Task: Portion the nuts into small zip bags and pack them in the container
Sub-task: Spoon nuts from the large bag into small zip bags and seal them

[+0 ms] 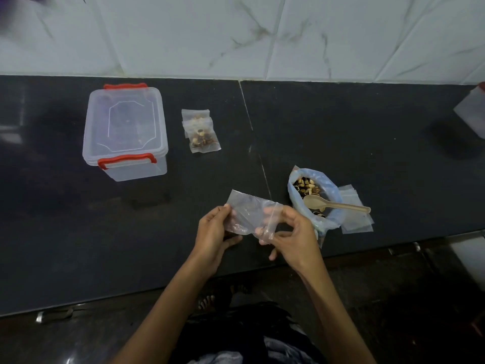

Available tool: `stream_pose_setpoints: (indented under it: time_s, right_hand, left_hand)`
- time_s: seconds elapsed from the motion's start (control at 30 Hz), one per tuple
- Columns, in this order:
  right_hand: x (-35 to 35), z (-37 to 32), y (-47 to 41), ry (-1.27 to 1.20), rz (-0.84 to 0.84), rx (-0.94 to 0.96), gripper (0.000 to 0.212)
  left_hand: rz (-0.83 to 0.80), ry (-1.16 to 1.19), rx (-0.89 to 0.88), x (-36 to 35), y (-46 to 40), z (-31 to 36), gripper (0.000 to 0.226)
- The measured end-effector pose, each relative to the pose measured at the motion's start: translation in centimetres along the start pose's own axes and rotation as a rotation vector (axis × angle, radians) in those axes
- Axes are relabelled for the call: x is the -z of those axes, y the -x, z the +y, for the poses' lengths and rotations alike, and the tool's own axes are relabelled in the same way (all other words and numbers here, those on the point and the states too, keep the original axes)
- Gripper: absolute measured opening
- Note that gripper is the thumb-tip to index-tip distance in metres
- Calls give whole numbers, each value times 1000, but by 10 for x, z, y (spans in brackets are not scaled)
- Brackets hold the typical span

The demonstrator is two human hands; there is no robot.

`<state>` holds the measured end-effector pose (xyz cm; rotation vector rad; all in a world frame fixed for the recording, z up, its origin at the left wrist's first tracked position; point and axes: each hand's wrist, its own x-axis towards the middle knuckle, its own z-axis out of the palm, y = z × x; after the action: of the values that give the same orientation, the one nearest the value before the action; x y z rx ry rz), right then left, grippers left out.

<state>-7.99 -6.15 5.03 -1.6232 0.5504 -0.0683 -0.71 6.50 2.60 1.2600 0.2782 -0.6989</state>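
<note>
Both my hands pinch an empty zip bag [252,216]: left hand [214,232] at its closed end, right hand [291,232] at its mouth. Part the lips fully, I judge, before scooping; nuts [307,185] and spoon [338,203] lie just right; the lidded container [126,130] sits well beyond, leftward.

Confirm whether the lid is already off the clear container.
No: the lid sits closed on the clear container, with its red latches at front and back, while both hands hold an empty zip bag.

Filled bags [200,131] right of container [125,131]
</note>
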Motion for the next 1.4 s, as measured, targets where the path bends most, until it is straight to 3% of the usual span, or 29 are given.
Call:
stream_pose_setpoints:
  time_s: [0.13,0.23,0.33,0.47,0.57,0.63,0.7,0.77,0.87,0.93,1.03,1.13,1.2,1.3,1.4]
  right_hand:
    - [8,4,-9,42,-34,-52,14]
    - [14,5,-18,160,-79,-99,23]
    - [23,0,-27,247,-130,-90,14]
    - [33,-5,-36,258,-253,-43,44]
    - [39,-10,-42,323,-300,-32,47]
    - [45,-13,-47,417,-318,-18,38]
    - [50,-16,-53,533,-307,23,18]
    - [50,-19,-55,619,-289,53,10]
    - [47,-24,-59,674,-259,103,9]
    - [46,-31,-60,737,-272,125,5]
    - [49,-42,-62,747,-280,131,9]
    - [66,-54,-62,520,-240,76,9]
    - [89,-56,-65,470,-100,71,8]
    - [128,-44,-70,726,145,-11,6]
    - [146,-24,-74,974,177,-184,13]
  left_hand:
    - [-39,11,70,-1,-7,-3,23]
    - [-47,-29,21,-5,-13,-1,28]
    - [-45,-89,0,-10,-19,-1,30]
    - [-30,-148,0,-18,-26,1,29]
    - [-8,-308,-25,-22,-30,4,27]
    - [32,-486,-204,-21,-30,8,18]
    - [-40,-658,-406,-13,-32,18,46]
    - [-252,-865,-442,-9,-33,28,86]
    - [-413,-1141,-461,-20,-30,26,107]
    - [-387,-1148,-536,-33,-32,18,100]
    - [-348,-974,-645,-43,-38,17,72]
    - [-293,-822,-578,-42,-45,18,66]
    - [-249,-774,-527,-44,-45,18,65]
    - [-238,-719,-519,-52,-42,17,55]
    - [-243,-696,-509,-60,-40,14,44]
